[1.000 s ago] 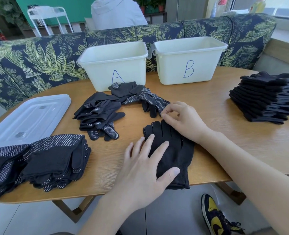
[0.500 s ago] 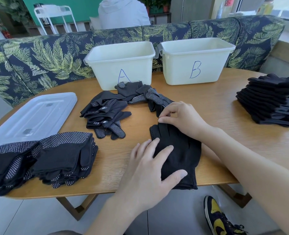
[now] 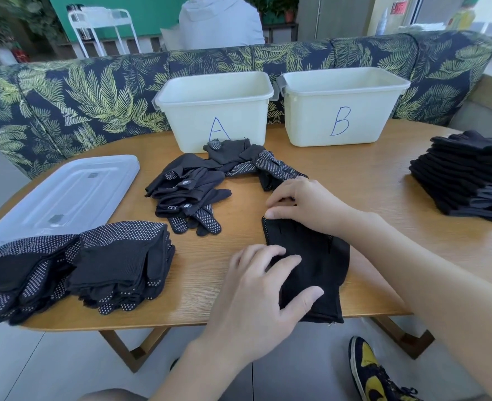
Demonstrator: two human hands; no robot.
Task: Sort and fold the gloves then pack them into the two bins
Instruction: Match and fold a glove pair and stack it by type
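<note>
Glove [image 3: 311,256] fingertips now folded under

left hand [image 3: 263,293] spread flat, right hand [image 3: 305,202] fingers curled, pinching

Single view: a wide-angle camera worn on the person's head, aimed forward and down at close range over the near edge of the tabletop [image 3: 354,180]. The bins [image 3: 216,111] stand at 12 o'clock, with the sofa back [image 3: 65,94] behind them. Floor [image 3: 36,366] shows below the near edge.
</note>
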